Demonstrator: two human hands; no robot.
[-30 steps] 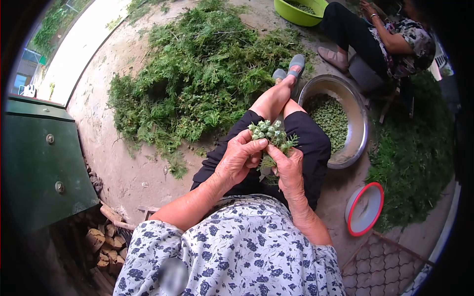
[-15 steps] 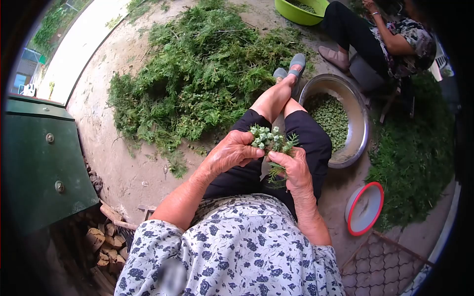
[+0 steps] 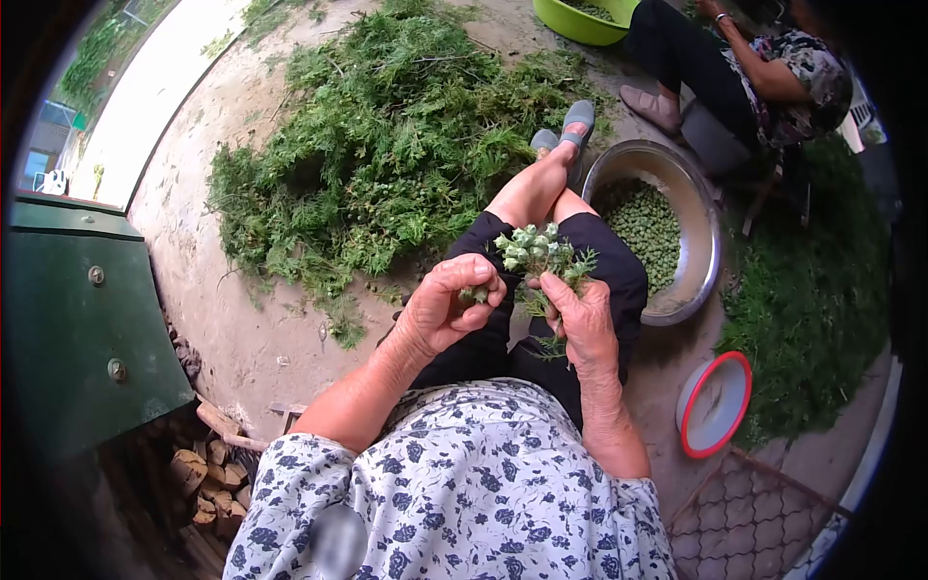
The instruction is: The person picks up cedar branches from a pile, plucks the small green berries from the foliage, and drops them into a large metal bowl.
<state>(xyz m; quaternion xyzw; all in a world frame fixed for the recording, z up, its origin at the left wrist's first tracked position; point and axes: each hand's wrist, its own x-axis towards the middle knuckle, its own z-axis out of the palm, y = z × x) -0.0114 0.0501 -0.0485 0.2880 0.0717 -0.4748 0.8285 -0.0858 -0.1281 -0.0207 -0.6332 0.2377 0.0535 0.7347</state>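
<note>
one leafy bunch (image 3: 530, 247), three basins (image 3: 693, 237) (image 3: 580, 26) (image 3: 716, 404), two people (image 3: 464, 474) (image 3: 691, 48)

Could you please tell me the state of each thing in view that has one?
Leafy green sprig: pale-green cones attached, pinched in right hand
Left hand: curled around at least one small green cone
Round silver metal basin: uncovered, partly filled with green cones
Yellow-green plastic tub: uncovered, holding green pieces
Round white bowl with red rim: uncovered
Large pile of green branches: loose on the ground
Split brown firewood: heaped
</note>
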